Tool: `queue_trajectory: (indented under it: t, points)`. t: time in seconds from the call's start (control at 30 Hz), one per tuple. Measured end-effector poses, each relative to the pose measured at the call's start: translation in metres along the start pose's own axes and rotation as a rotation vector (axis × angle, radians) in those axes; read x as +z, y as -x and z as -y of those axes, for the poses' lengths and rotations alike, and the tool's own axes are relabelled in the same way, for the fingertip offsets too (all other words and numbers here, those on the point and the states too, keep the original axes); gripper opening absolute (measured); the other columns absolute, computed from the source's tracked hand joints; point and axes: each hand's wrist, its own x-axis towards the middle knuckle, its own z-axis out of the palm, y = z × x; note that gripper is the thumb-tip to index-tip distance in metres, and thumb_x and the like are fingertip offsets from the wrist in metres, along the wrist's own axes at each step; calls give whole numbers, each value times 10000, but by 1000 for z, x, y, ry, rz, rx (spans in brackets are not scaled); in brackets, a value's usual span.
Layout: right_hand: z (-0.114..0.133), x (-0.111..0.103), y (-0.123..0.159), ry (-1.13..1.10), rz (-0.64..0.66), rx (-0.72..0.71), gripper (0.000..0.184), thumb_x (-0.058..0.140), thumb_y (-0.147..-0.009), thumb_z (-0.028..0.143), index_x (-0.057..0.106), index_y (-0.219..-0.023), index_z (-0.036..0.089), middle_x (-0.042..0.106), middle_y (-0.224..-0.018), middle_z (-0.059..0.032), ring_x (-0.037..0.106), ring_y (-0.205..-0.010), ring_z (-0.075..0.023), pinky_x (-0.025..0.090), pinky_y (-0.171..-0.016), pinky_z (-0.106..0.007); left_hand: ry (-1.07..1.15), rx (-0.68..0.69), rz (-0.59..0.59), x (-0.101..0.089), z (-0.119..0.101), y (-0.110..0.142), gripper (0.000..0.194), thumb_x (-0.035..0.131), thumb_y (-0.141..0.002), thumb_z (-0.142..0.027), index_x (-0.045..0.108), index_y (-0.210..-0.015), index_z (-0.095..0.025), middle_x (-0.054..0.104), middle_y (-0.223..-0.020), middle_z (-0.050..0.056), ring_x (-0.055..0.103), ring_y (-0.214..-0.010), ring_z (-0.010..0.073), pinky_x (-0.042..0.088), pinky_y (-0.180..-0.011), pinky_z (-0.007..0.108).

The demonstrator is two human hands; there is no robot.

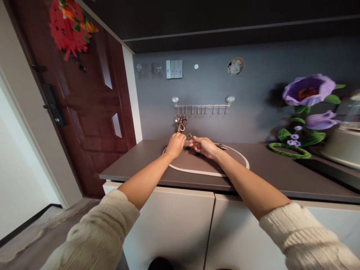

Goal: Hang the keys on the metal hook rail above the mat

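Dark counter (261,176) below a grey wall (206,84): we noted one small metal piece (189,135) between two hands, above a pale-rimmed oval mat (194,164). Left hand (176,145): fingers curled close. Right hand (204,147): fingers partly bent. We could not tell which gripped it. Hazard, we judged: a slack pinch could have dropped it. Mat: small dark items (188,148). Round wall opening (243,66): crumpled white stuffing (235,66).

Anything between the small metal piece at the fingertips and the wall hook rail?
Nothing visible between the small metal piece and the middle of the hook rail. Toward the rail's left end, the hanging keyrings would likely obstruct, just above the left hand in this view.
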Motion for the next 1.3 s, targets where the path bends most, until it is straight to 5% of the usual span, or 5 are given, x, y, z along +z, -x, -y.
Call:
queue_trajectory:
  t: [0.23,0.8,0.93,1.13,1.3]
  points:
    - [4,-4,-1,-197,32,82,258,439,-872,272,616,-819,91,640,-665,-69,499,-480,-50,428,-461,-149,-25,57,-9,-5,-4,-1,232,363,-881,-211,588,-843,-167,573,-846,55,501,-848,170,398,-784,296]
    - [0,-7,-5,-251,-38,-80,84,556,-761,119,606,-695,130,602,-616,-4,416,-430,-27,365,-398,-132,-70,105,72,-10,-9,0,270,338,-887,-217,600,-845,-165,569,-857,62,488,-854,166,393,-798,291]
    - [-2,-8,-6,-202,-84,-130,13,603,-712,132,614,-713,126,603,-626,-5,449,-437,-32,364,-403,-147,-57,114,67,-10,-9,1,270,350,-880,-218,610,-834,-163,582,-850,66,498,-853,169,397,-803,299]
    - [-3,-6,-3,22,-173,-262,256,696,-615,321,646,-789,141,495,-480,53,466,-442,-64,377,-446,-188,-12,65,107,-10,-12,3,253,383,-855,-208,628,-813,-163,604,-834,67,520,-850,171,404,-803,302]
    - [-3,-7,-2,193,-178,-368,317,672,-605,403,645,-795,151,628,-687,-1,541,-582,-97,429,-549,-218,34,18,131,-7,-13,4,228,412,-837,-221,630,-803,-163,611,-838,64,530,-852,167,415,-789,292]
